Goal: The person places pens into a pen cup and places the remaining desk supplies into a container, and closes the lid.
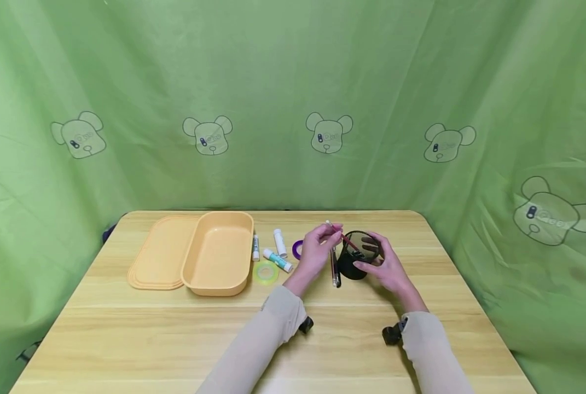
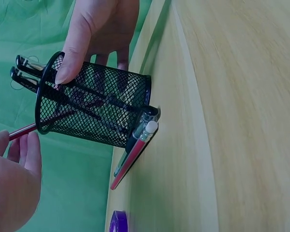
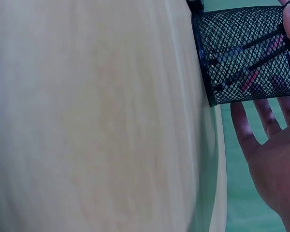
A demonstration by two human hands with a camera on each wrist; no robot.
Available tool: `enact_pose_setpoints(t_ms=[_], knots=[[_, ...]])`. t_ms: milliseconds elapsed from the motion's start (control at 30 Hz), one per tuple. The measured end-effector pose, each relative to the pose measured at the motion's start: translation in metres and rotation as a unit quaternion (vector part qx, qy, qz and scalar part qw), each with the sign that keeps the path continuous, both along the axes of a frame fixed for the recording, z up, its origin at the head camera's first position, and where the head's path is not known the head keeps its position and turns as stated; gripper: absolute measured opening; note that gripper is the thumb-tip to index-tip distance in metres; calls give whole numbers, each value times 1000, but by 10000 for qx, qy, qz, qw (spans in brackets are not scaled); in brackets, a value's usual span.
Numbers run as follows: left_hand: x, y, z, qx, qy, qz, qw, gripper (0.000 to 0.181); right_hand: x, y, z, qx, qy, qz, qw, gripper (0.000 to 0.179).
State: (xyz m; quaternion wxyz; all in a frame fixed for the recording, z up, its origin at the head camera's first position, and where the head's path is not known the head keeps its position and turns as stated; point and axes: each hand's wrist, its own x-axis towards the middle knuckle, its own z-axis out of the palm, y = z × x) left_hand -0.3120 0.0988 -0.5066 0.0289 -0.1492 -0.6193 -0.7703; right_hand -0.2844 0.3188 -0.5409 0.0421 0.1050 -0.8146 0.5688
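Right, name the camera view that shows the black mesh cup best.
The left wrist view: the black mesh cup appears large and uncropped there, seen side-on. The head view shows it smaller, from above; the right wrist view shows its lower part, cropped at the picture's edge.

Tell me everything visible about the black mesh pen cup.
The round black mesh pen cup, apparently metal with smooth rims, stands roughly upright on the pale wood-grain table. Two black clipped pens lean inside; a slim red pencil, held by the left hand, reaches in. The right hand grips its side.
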Motion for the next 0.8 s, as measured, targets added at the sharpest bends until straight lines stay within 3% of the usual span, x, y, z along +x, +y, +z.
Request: enact_pose_setpoints(t_ms=[233, 533, 800], knots=[[1, 3, 1, -708, 154, 218, 9971, 12, -1, -1, -1, -33, 20, -14, 10000, 94], [2, 1, -4, -544, 133, 41, 9984, 33, 0, -1, 0, -21, 35, -26, 10000, 96], [3, -9, -12, -554, -249, -197, 9980, 45, 1, -1, 1, -58, 2, -19, 10000, 96]])
